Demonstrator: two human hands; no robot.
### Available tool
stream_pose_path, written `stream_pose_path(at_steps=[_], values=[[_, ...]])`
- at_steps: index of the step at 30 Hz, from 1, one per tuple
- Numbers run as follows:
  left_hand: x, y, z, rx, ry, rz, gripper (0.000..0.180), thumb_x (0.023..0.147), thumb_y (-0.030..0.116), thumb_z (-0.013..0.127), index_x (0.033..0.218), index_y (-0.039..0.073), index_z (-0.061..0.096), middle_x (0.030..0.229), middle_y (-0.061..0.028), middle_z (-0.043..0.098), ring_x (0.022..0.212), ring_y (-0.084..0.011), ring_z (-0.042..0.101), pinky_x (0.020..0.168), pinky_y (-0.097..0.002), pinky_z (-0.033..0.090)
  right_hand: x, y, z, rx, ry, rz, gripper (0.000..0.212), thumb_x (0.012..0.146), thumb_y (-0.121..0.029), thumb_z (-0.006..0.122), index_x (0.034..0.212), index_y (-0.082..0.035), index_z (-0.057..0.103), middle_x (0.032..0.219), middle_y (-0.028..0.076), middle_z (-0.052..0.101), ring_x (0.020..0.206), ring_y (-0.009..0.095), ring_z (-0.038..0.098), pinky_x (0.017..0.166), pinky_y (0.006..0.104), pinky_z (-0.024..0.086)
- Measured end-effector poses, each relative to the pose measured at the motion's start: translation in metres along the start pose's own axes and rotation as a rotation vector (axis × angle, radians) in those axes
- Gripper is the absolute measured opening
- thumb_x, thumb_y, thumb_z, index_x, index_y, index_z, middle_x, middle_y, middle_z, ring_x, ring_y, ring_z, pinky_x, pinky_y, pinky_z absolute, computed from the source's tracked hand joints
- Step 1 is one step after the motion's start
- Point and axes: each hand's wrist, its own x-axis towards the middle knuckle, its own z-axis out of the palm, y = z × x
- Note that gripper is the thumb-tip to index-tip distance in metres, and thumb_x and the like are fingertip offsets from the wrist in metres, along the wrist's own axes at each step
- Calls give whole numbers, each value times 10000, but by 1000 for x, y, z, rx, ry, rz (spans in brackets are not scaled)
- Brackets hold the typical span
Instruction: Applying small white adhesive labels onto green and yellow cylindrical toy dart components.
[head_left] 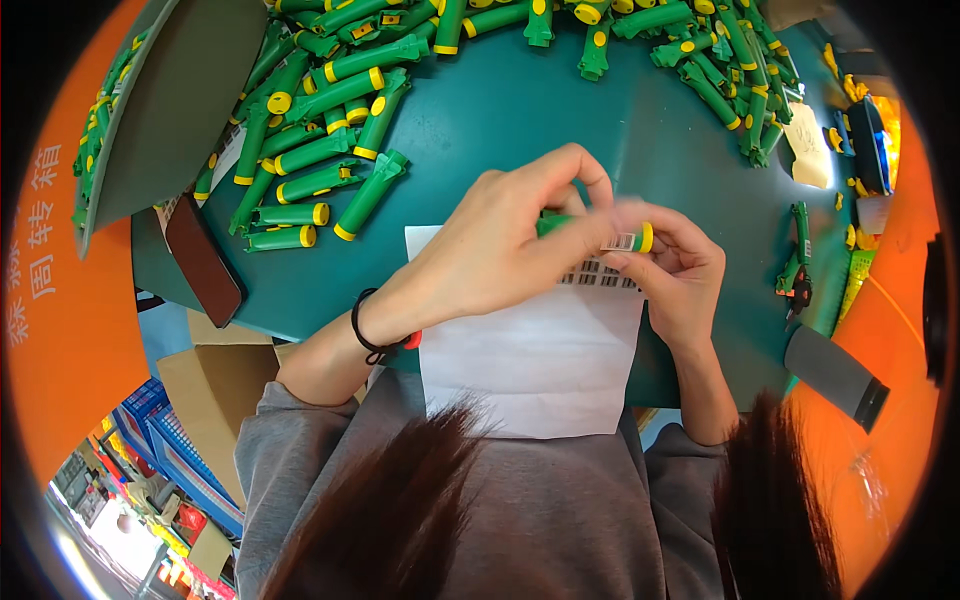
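Above the middle of a white sheet, both hands meet at a green tube with a yellow end (645,238). My right hand (690,265) pinches the tube near its yellow end, thumb below and fingers behind. My left hand (510,235) curls over the green part, its thumb lying along the tube; its fingertips are slightly blurred. A small white barcode label (620,242) shows on the tube between the two thumbs. Under the hands lies the white sheet (530,360), with small dark-printed labels (600,275) near its far edge. My hands hide much of the tube.
Many similar green tubes (330,150) are heaped at the far left, with another pile (735,70) at the far right. A brown flat case (200,260) rests by the left table edge. On the right are a green tool-like piece (800,250) and a grey cylinder (835,375).
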Motion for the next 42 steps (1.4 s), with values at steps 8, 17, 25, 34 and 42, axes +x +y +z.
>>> stream_pose_path(at_steps=[8, 17, 25, 34, 42], values=[[-3, 3, 2, -250, -7, -24, 248, 1010, 261, 611, 1114, 37, 588, 830, 6, 628, 779, -36, 543, 641, -225, 429, 0, -3, -2, -10, 7, 26, 399, 834, 138, 672, 1220, 73, 591, 1106, 157, 683, 970, 186, 681, 788, 291, 592], [-13, -6, -9, 231, -41, 406, 296, 898, 127, 726, 1129, 32, 567, 968, -94, 695, 899, -215, 695, 746, -338, 529, 4, -7, 2, -5, 37, -264, 419, 800, 164, 676, 1197, 48, 609, 1200, 159, 607, 1037, 197, 627, 858, 305, 551], [-5, -16, -8, 457, 167, 733, 342, 843, 96, 770, 1160, 32, 660, 1081, -116, 686, 917, -295, 673, 729, -349, 557, 1, -1, -14, -112, 12, -196, 347, 819, 150, 697, 1154, 71, 646, 1195, 149, 613, 1070, 215, 639, 917, 320, 555], [-13, -4, -19, 694, 366, 939, 323, 790, 107, 812, 1088, 42, 706, 1025, -131, 698, 882, -287, 663, 754, -363, 539, 5, -15, 5, -305, 32, -302, 381, 787, 64, 757, 1149, 57, 638, 1223, 139, 604, 1098, 216, 622, 991, 351, 497], [-115, 96, -202, 1209, 1548, 466, 264, 883, 148, 765, 1109, 17, 726, 1073, -124, 737, 984, -231, 684, 866, -335, 520, 3, -9, -5, -1054, -148, -307, 303, 795, -144, 795, 1069, -50, 708, 1023, 101, 669, 936, 270, 597, 879, 350, 450]])
